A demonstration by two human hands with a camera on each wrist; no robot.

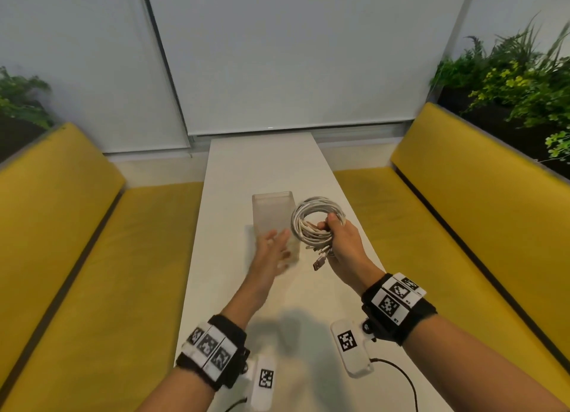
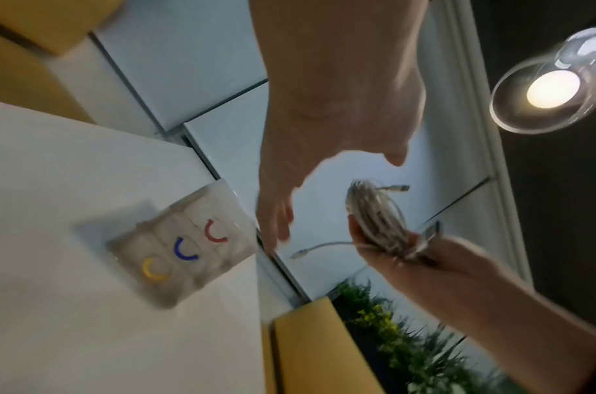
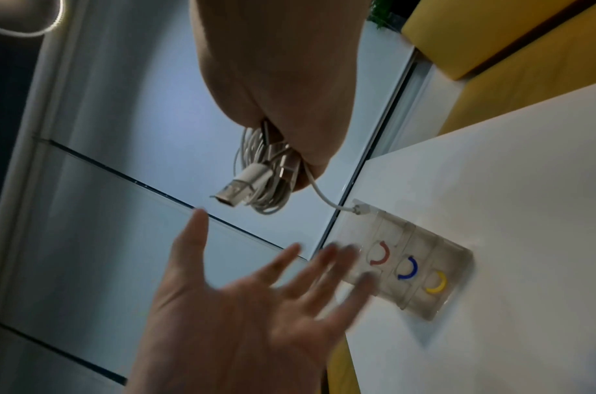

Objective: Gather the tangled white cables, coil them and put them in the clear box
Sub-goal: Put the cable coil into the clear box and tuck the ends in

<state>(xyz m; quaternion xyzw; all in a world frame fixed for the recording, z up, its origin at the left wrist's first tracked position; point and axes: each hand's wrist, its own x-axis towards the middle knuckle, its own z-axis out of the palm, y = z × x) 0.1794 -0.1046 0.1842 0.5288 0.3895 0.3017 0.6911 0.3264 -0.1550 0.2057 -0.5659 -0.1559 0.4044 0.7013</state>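
The white cables are wound into one coil (image 1: 310, 217), held in the air over the narrow white table (image 1: 262, 165). My right hand (image 1: 327, 225) grips the coil at its near side, and several plug ends hang below the fist. The clear box (image 1: 271, 209) lies on the table just left of the coil. My left hand (image 1: 276, 242) is open, fingers spread and blurred, over the box's near end. The right wrist view shows the coil (image 3: 261, 173), the open left palm (image 3: 256, 293) and the box (image 3: 421, 256) with red, blue and yellow arcs. The left wrist view shows the box (image 2: 185, 240) and the coil (image 2: 374, 213).
Yellow benches (image 1: 77, 257) (image 1: 462, 211) run along both sides of the table. Plants (image 1: 518, 82) stand behind the right bench and at the far left. White blinds close off the far end. A glass lamp (image 2: 553, 85) hangs overhead.
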